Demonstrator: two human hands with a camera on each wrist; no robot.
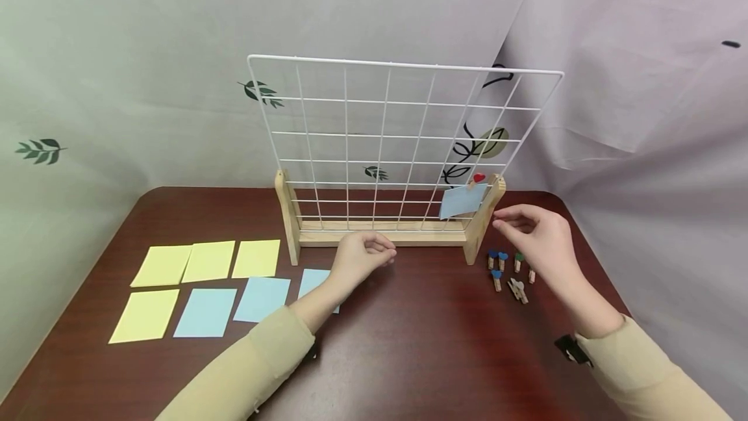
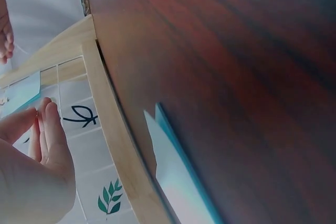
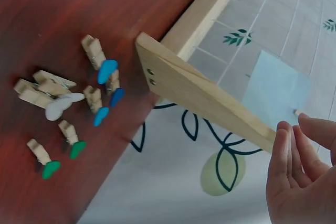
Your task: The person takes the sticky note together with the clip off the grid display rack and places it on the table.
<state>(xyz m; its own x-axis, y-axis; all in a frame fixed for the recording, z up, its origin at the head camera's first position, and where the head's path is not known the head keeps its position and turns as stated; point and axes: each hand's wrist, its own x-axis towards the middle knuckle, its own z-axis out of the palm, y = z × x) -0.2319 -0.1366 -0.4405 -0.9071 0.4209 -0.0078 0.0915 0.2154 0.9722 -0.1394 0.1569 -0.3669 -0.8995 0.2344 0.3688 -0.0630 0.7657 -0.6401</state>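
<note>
A blue paper sheet (image 1: 461, 201) hangs tilted at the lower right of the white wire grid (image 1: 374, 102), held by a clothespin with a red heart (image 1: 479, 177). My left hand (image 1: 363, 256) hovers before the grid's wooden base, its fingers loosely bent and holding nothing. Just right of the wooden side post (image 1: 485, 219), my right hand (image 1: 543, 239) hangs with thumb and fingertips apart and nothing between them. Several small clothespins with blue (image 3: 107, 70), green (image 3: 77, 148) and white hearts (image 3: 60, 106) lie on the table near that hand.
Yellow paper sheets (image 1: 257, 258) and blue sheets (image 1: 204, 312) lie in two rows at the left of the dark red table (image 1: 421, 343). One more blue sheet (image 1: 314, 278) is partly hidden behind my left forearm. A patterned white cloth (image 1: 146, 83) hangs behind.
</note>
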